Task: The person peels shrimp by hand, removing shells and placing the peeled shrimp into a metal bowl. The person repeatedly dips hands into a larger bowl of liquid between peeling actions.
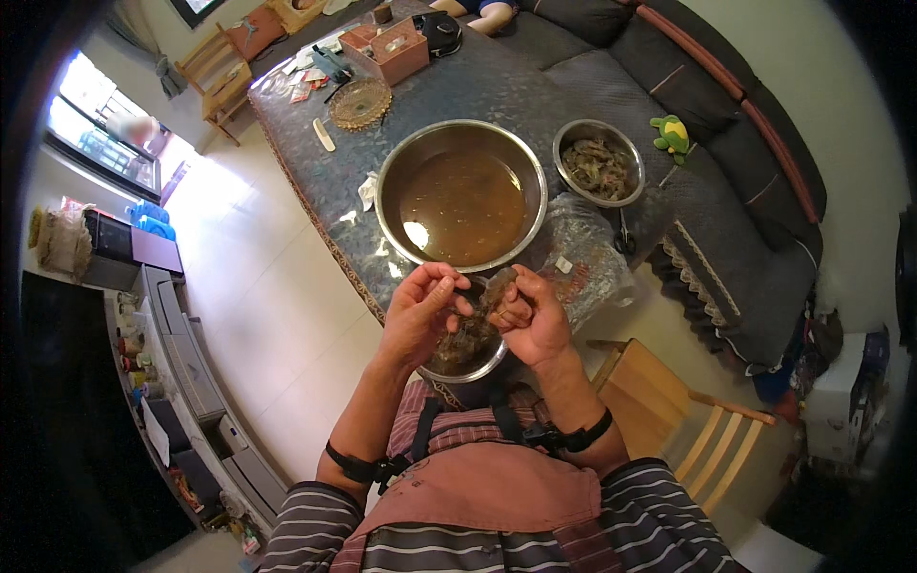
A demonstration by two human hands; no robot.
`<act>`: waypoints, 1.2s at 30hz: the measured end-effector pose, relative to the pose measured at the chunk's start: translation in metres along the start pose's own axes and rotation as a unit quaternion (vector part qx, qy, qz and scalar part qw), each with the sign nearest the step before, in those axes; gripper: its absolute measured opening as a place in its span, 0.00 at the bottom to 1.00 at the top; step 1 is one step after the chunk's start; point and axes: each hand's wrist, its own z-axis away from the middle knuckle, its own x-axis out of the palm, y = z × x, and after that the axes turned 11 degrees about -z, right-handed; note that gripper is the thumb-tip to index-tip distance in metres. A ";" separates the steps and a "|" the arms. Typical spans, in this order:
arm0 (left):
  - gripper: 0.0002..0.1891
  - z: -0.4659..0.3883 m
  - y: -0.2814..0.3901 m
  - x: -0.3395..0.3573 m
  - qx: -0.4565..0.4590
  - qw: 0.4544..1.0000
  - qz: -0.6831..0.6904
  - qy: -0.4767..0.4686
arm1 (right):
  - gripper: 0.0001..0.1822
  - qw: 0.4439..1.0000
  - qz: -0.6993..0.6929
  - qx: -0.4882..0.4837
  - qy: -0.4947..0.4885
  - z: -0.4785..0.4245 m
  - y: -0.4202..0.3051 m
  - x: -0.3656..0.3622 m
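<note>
My right hand [534,315] grips a grey-brown raw shrimp [499,285] between thumb and curled fingers. Close beside it, my left hand [428,309] has its thumb and forefinger near each other; whether something thin is pinched there I cannot tell. Both hands are above a small steel bowl [473,374] at the table's near edge, partly hidden by them, with more shrimp [462,342] inside. Beyond stands a large steel basin [385,208] of cloudy brown water [466,204]. Another steel bowl [559,154], to the right, contains a heap of shrimp [598,168].
A crumpled clear plastic bag [591,251] and black-handled scissors [625,240] lie right of the basin. Leftward are a crumpled tissue [367,190], a glass plate [359,104] and a pink box [394,54]. A wooden chair [645,387] stands near my right arm; a person's leg [494,17] shows on the sofa.
</note>
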 end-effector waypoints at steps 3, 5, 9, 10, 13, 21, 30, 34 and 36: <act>0.10 -0.003 0.007 -0.004 -0.025 0.996 -0.089 -0.007 | 0.12 0.997 -0.070 0.017 0.005 -0.004 0.010 0.003; 0.11 -0.006 0.006 -0.012 -0.026 0.994 -0.103 -0.031 | 0.12 0.995 -0.101 0.018 -0.005 -0.008 0.015 0.002; 0.14 -0.005 0.001 -0.025 -0.009 0.996 -0.017 -0.082 | 0.12 0.989 -0.147 0.001 0.009 -0.016 0.029 -0.001; 0.14 -0.004 0.001 -0.028 -0.006 0.995 -0.014 -0.096 | 0.13 0.988 -0.152 -0.009 0.018 -0.018 0.033 0.001; 0.17 -0.004 0.000 -0.039 0.000 0.993 0.009 -0.118 | 0.15 0.985 -0.171 -0.015 -0.014 -0.023 0.043 0.000; 0.20 -0.009 -0.005 -0.051 -0.001 0.994 0.012 -0.108 | 0.15 0.979 -0.201 -0.024 -0.016 -0.032 0.050 0.007; 0.13 -0.026 -0.005 -0.022 -0.011 0.999 -0.022 -0.028 | 0.12 0.974 -0.226 0.001 0.005 -0.044 0.007 -0.019; 0.09 -0.042 -0.004 -0.019 -0.030 0.972 -0.216 0.083 | 0.12 0.991 -0.128 -0.025 0.034 -0.050 -0.042 -0.032; 0.10 -0.062 -0.013 -0.034 -0.033 0.959 -0.260 0.107 | 0.12 0.997 -0.030 -0.069 0.031 -0.060 -0.082 -0.050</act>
